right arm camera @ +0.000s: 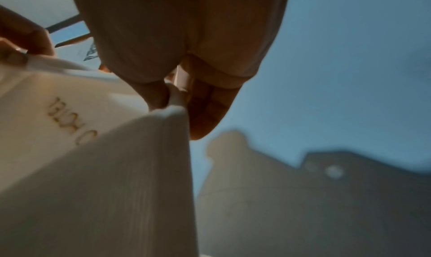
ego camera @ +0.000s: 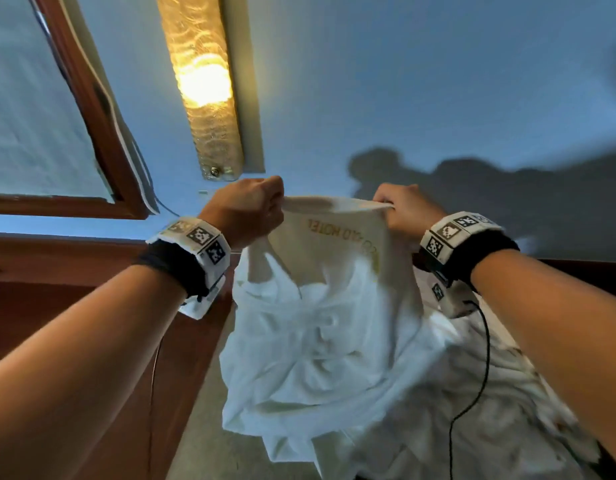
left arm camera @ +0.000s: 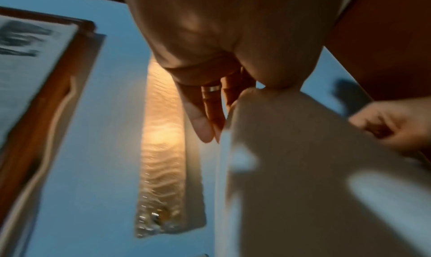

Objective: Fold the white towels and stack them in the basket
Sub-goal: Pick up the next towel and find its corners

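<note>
Blue-lit wall (ego camera: 403, 81) behind, a lit wall lamp (ego camera: 204, 84) up and left of the towel, a wood-framed window or mirror (ego camera: 92, 109) further left — can't tell which. Rumpled white bedding (ego camera: 500, 393) sits below and right of the towel, dark wood panel (ego camera: 74, 323) to its lower left. No basket in any view.

White towel (ego camera: 327, 323) is held up in the air, hanging down from its top edge, bunched and creased below, gold "HOTEL" lettering near the top reading reversed. Top edge runs roughly level, left to right, stretched short between the two hands — the rest of the cloth drops straight beneath the grips.

Left hand (ego camera: 251, 209) is a closed fist clamped on the towel's top left corner; the left wrist view shows the thumb pressing the cloth edge. Right hand (ego camera: 403, 206) pinches the top right corner, thumb against fingers, per the right wrist view.

Judgement: still spreading it out, no fold yet. Both hands sit equally on the edge, close together; next move likely needs them pulled apart along that edge to flatten the hanging part.
</note>
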Demonstrator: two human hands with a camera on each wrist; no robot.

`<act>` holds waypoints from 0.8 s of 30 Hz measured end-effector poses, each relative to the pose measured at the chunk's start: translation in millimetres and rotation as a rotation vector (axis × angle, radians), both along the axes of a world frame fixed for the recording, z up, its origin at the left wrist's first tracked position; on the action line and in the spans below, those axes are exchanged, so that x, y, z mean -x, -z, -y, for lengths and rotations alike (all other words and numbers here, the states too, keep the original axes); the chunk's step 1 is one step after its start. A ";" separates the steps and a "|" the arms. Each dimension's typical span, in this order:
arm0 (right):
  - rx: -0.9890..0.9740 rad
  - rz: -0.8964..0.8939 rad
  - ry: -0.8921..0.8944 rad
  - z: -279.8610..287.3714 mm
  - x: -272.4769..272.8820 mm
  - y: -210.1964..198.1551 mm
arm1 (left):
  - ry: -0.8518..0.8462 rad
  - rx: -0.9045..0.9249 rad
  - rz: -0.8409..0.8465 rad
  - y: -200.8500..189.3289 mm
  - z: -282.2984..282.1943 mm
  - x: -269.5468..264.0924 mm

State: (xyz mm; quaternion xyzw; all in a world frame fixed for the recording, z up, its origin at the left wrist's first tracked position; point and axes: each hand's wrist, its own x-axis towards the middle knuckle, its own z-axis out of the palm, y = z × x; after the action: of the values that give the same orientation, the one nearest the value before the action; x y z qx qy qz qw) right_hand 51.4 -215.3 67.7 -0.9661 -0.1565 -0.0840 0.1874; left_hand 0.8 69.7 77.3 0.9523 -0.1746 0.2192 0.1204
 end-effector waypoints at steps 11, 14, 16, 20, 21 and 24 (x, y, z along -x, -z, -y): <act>0.255 -0.054 0.095 -118.4 25.3 23.4 | -0.230 -0.049 0.058 -52.2 -219.3 50.0; 0.125 -0.042 0.159 -155.9 40.6 16.7 | -0.394 -0.080 -0.001 -45.5 -279.3 68.1; -0.009 0.009 0.135 -188.2 53.9 1.4 | -0.470 -0.121 -0.085 -40.7 -299.7 73.7; -0.162 0.109 -0.034 -264.6 91.5 -26.4 | -0.135 0.076 -0.274 -16.5 -282.0 71.6; -0.122 0.112 -0.091 -284.6 101.8 -31.0 | -0.014 0.184 -0.361 -5.9 -268.6 71.1; 0.129 0.084 -0.205 -328.7 127.2 -39.2 | 0.207 0.507 -0.548 33.4 -229.6 72.1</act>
State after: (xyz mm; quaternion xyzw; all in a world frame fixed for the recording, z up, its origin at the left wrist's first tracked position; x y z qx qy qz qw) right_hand -75.9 113.5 106.9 -0.9507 -0.2673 -0.0947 0.1258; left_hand -71.3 299.3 44.0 0.8930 -0.1713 -0.0203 0.4158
